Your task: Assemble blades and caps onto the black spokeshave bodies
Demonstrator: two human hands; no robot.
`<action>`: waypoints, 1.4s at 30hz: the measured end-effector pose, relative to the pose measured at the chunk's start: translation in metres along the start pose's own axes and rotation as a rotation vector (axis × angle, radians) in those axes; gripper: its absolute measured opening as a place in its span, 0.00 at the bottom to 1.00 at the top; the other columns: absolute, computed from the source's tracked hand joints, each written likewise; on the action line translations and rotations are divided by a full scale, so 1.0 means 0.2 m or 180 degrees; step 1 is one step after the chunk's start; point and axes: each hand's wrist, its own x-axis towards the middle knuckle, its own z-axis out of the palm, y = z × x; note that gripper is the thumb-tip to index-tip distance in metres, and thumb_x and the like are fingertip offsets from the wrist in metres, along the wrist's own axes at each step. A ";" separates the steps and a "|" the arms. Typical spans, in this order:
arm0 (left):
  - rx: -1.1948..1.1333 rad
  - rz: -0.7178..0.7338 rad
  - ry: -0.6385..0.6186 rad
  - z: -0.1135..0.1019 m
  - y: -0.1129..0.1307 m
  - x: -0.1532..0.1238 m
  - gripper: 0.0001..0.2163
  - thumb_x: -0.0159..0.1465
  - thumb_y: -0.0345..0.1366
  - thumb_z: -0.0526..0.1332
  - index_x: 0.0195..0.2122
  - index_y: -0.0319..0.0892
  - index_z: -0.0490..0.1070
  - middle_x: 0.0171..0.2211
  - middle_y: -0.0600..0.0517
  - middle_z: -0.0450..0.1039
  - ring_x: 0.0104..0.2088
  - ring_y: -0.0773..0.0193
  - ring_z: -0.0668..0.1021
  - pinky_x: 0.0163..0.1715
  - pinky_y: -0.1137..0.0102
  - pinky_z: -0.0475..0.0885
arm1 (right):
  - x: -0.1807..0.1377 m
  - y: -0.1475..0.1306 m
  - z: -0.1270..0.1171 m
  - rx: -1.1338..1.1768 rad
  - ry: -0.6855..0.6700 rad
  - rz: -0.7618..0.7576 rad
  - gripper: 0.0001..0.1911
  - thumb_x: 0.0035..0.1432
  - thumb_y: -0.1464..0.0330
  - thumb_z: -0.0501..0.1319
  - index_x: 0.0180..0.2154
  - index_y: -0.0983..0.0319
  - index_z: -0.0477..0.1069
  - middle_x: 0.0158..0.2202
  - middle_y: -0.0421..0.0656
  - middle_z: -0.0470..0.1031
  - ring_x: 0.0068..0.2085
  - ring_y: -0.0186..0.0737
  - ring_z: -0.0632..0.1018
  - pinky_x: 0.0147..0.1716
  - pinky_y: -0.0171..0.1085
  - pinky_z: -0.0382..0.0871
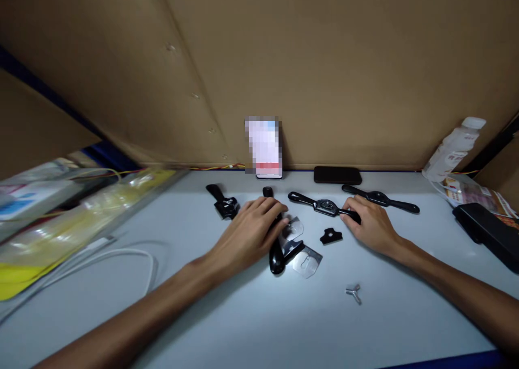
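Note:
A black spokeshave body lies end-on in the middle of the table, its centre hidden beneath my left hand, whose fingers curl over it. Beside those fingers lie flat metal blades and a black strip-like part. My right hand pinches the right handle of a second spokeshave, which lies crosswise. Between the hands sits a small black cap plate. Behind my right hand is another spokeshave. One more black spokeshave at the left is partly covered by my left hand.
A silver three-armed metal piece lies near the front. A lit phone leans on the cardboard wall, with a dark phone lying nearby. Plastic packets and a white cable are left; a bottle stands right.

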 end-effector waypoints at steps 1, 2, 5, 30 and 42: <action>0.0186 -0.0041 -0.0141 0.00 -0.03 0.01 0.13 0.75 0.38 0.49 0.45 0.40 0.71 0.43 0.44 0.73 0.45 0.50 0.74 0.44 0.53 0.72 | 0.00 0.00 0.00 -0.0006 0.0015 -0.0016 0.03 0.65 0.67 0.59 0.38 0.59 0.71 0.37 0.41 0.74 0.35 0.41 0.74 0.32 0.38 0.58; 0.0338 -0.0078 -0.0277 0.00 -0.05 0.02 0.12 0.74 0.38 0.49 0.43 0.41 0.70 0.42 0.45 0.72 0.44 0.51 0.74 0.43 0.55 0.72 | 0.00 0.00 0.01 -0.0010 0.0027 -0.0031 0.03 0.66 0.67 0.59 0.39 0.59 0.71 0.37 0.42 0.75 0.35 0.41 0.74 0.32 0.38 0.58; 0.0764 -0.0225 -0.0515 -0.03 -0.10 0.03 0.08 0.71 0.37 0.52 0.38 0.42 0.69 0.38 0.46 0.72 0.41 0.52 0.73 0.41 0.59 0.71 | 0.00 0.01 0.01 -0.0015 0.0021 -0.0078 0.03 0.66 0.67 0.58 0.39 0.59 0.70 0.38 0.42 0.75 0.35 0.42 0.74 0.32 0.38 0.58; -0.0699 0.1252 -0.0979 0.02 0.36 0.00 0.26 0.72 0.44 0.58 0.68 0.41 0.61 0.71 0.41 0.56 0.72 0.39 0.54 0.67 0.34 0.53 | -0.01 -0.04 0.00 -0.0623 -0.0115 -0.0304 0.04 0.69 0.69 0.56 0.41 0.60 0.68 0.41 0.44 0.75 0.38 0.42 0.76 0.32 0.38 0.58; -0.1184 0.0882 -0.0004 -0.02 0.10 0.00 0.09 0.72 0.30 0.53 0.38 0.41 0.73 0.39 0.48 0.77 0.44 0.57 0.78 0.44 0.60 0.75 | -0.06 -0.03 -0.04 -0.0608 -0.0121 -0.0461 0.05 0.68 0.70 0.56 0.40 0.61 0.70 0.40 0.44 0.72 0.36 0.41 0.73 0.30 0.38 0.58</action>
